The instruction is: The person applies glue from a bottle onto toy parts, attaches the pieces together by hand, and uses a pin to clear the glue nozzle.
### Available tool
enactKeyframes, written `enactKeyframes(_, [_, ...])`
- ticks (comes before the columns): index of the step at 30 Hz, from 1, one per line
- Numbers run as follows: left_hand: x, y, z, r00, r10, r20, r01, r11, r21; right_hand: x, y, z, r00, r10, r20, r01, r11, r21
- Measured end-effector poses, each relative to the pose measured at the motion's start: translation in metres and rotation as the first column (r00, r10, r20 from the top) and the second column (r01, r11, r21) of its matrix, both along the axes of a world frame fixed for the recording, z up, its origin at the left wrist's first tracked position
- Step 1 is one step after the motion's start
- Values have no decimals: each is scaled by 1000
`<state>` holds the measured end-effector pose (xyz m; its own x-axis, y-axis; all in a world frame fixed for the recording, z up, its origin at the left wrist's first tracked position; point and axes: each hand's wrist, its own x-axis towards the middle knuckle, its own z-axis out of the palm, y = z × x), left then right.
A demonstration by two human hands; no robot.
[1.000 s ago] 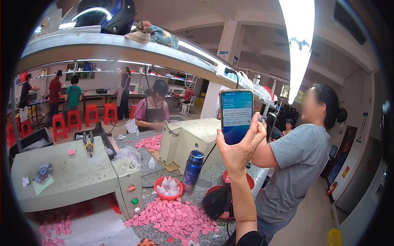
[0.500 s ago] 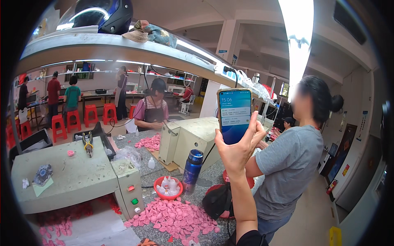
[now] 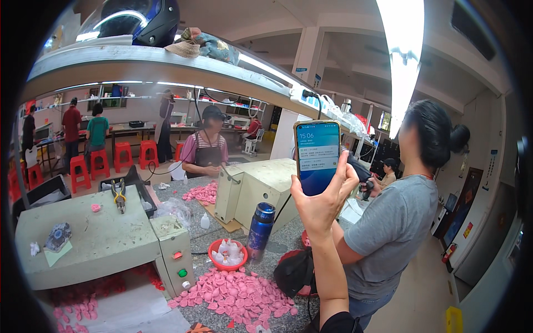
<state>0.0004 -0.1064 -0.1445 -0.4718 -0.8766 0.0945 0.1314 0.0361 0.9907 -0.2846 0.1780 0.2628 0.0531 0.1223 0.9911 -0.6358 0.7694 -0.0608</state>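
My right hand [image 3: 327, 202] is raised in front of me and grips a smartphone [image 3: 318, 158] upright by its lower part, the thumb on its left edge and the fingers along its right. The phone's lit blue screen faces me. Below and left of my forearm, a heap of pink shell-like pieces [image 3: 236, 297] covers the speckled tabletop. Behind the heap are a red bowl [image 3: 212, 256] of small white bottles and a blue flask [image 3: 259, 230]. A black cap [image 3: 294, 273] lies beside my forearm. My left hand is out of view.
A pale-green machine [image 3: 83, 227] with pliers [image 3: 119, 195] on top stands at left; another machine [image 3: 258, 186] is behind the flask. Close on the right stands a person in a grey shirt [image 3: 391, 222]. Overhead runs a shelf [image 3: 155, 58]; red stools [image 3: 80, 172] stand behind.
The grey-shirted person has turned further away, and a dark object now shows at their hands. The seated person opposite has lifted their head. My hand and the phone have stayed put.
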Motion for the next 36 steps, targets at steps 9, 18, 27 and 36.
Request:
enactKeyframes(9, [2, -5, -9, 1000, -11, 11, 11, 1000, 15, 2, 2, -1, 1000, 6, 3, -6, 1000, 8])
enactKeyframes(18, [2, -6, -14, 1000, -13, -10, 13, 1000, 22, 2, 1, -1, 998, -51, -21, 51, 999, 16])
enactKeyframes(27, [2, -5, -11, 1000, -16, 13, 16, 1000, 4, -2, 1, 0, 999, -40, -15, 40, 999, 17])
enactKeyframes(36, [1, -1, 3, 996, 18, 83, -14, 999, -44, -12, -6, 35, 992, 74, 99, -78, 996, 41])
